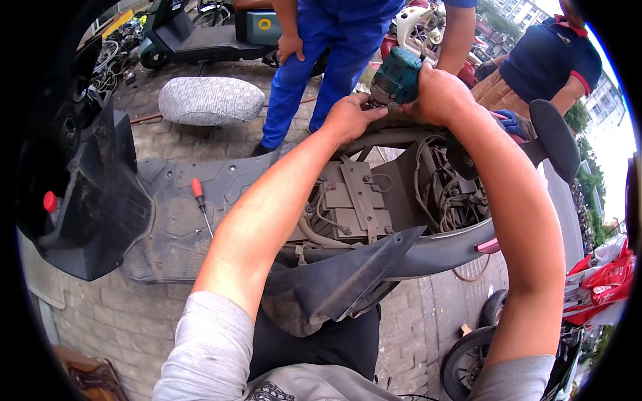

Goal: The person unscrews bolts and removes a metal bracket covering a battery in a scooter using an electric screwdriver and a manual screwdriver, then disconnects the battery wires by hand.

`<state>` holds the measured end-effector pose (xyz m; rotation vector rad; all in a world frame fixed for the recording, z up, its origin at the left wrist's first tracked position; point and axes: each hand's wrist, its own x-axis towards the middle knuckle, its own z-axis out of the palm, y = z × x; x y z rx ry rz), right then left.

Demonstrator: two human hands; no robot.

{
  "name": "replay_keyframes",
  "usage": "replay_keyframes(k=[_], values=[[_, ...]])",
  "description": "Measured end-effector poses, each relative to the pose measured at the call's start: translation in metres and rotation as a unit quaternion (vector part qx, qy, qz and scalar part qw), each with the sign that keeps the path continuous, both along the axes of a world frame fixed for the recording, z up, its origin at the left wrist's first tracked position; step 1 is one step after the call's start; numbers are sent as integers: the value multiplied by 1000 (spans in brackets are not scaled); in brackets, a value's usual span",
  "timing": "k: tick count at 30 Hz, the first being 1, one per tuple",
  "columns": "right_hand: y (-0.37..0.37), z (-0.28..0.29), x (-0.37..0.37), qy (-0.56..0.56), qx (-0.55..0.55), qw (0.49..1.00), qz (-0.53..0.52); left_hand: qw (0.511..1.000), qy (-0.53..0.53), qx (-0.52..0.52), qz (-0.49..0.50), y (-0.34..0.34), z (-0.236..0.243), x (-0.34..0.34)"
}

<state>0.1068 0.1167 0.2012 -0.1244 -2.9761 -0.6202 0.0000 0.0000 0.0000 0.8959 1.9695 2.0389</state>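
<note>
My right hand [443, 97] is closed around a teal and black power drill [396, 73] above the far side of a scooter's open seat bay. Close to the tool's front end, my left hand [351, 120] has its thumb and fingers drawn together; whatever is between them is too small to make out. Below my forearms, dusty batteries [348, 219] sit in the bay under a metal strap [360, 194], with cables around them. A dark side panel [348, 271] juts out on the near side. On the footboard [170, 224] lies a red-handled screwdriver [197, 189].
A person in blue work trousers [307, 63] stands just beyond the scooter, and another in a dark shirt [545, 57] is at the right. The detached patterned seat [210, 100] rests on the paving. A black wheel [465, 361] stands near right.
</note>
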Motion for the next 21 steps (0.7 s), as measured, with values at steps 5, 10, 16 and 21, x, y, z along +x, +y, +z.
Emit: replay_keyframes(k=[5,10,16,21], values=[[6,-19,-10,1,-13,1000,17,1000,20,8,17,7,-26,-11],[13,-41,-17,28,-20,999,12,996,-2,85,1,11,-52,-17],[39,-55,-1,77,-37,996,32,973,57,-137,178,-13,-56,25],[51,-59,6,85,-54,994,29,890,109,-425,124,-25,-67,57]])
